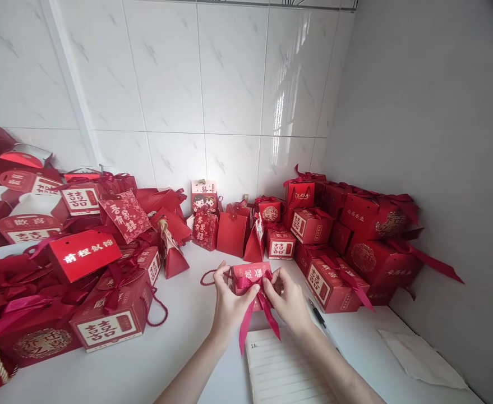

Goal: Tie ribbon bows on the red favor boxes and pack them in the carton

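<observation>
A small red gift box (245,270) with pale lettering sits between my hands over the white table. A dark red satin ribbon (267,317) is tied in a bow on it, its two tails hanging toward me. My left hand (233,296) is closed on the box's left side, its thumb pressing the ribbon near the knot. On the other side, the thumb and fingers of my right hand (287,294) pinch the bow's right loop. A red cord handle (207,276) curves out beside my left fingers. The box's underside is hidden.
Just below my hands lies a lined notebook (288,370), with a black pen (317,313) to its right. Red gift boxes are piled at left (107,314) and right (364,264). White paper (423,356) lies near the right wall; a tiled wall (233,78) stands behind.
</observation>
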Available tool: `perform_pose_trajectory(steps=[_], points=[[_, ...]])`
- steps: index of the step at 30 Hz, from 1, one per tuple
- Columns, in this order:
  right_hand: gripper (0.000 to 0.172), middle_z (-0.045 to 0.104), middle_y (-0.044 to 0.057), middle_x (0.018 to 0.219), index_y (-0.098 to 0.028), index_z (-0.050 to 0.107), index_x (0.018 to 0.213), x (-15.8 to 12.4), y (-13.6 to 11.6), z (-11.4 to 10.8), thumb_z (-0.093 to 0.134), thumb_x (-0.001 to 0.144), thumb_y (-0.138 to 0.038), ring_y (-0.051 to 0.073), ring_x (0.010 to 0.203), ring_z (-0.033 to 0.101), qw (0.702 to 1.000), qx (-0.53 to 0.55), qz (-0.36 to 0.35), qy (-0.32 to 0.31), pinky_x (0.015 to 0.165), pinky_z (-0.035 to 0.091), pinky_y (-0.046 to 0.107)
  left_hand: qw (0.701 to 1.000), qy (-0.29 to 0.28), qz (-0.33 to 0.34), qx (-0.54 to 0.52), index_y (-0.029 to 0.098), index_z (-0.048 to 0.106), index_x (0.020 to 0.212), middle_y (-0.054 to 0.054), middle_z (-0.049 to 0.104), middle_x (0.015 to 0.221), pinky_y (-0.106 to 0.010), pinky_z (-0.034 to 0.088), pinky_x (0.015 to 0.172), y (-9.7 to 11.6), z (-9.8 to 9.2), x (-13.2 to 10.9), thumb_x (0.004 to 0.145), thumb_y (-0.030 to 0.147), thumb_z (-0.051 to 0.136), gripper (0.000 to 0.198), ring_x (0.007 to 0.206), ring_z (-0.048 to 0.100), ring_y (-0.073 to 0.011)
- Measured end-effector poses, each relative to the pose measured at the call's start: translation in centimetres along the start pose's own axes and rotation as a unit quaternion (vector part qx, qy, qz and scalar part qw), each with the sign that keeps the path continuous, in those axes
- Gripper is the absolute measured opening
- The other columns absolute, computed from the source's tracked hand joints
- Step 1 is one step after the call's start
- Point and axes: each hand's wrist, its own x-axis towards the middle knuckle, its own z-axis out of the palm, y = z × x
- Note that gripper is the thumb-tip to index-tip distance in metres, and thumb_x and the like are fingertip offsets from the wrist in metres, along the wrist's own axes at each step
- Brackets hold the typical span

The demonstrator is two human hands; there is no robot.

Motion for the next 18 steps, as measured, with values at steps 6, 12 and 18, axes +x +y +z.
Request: perform_pose_trajectory(steps=[6,12,18], points=[[0.027,0.042,-0.005,0.053,-0.023,0.036,0.065,-0.2,-0.1,0.1,0.042,0.085,-0.039,0.013,0.047,0.039,0.999,-0.001,-0.039,-0.023,0.048,0.03,0.023,0.998,0.002,0.053,0.017,0.022,0.04,0.076,-0.006,0.052,0.105,-0.03,0.041,0.085,0.5,-0.3,0.0,0.082,0.036,0.049,0.018,0.11,0.048,-0.0211],[0.03,0.043,-0.004,0.057,-0.022,0.035,0.066,-0.5,-0.2,0.0,0.038,0.088,-0.043,0.013,0.052,0.04,0.998,0.047,-0.011,-0.031,0.048,0.031,0.023,0.995,-0.003,0.073,0.064,0.022,0.041,0.073,-0.003,0.055,0.083,-0.028,0.044,0.072,0.2,-0.8,0.6,0.085,0.036,0.04,0.019,0.082,0.055,-0.0178],[0.032,0.041,-0.004,0.059,-0.022,0.036,0.067,-0.4,0.0,-0.2,0.041,0.087,-0.046,0.013,0.054,0.038,0.99,0.13,0.015,-0.051,0.051,0.031,0.023,0.99,0.003,0.094,0.105,0.022,0.042,0.078,-0.003,0.057,0.081,-0.027,0.044,0.067,-0.6,-0.8,0.6,0.087,0.037,0.037,0.019,0.075,0.056,-0.0168]])
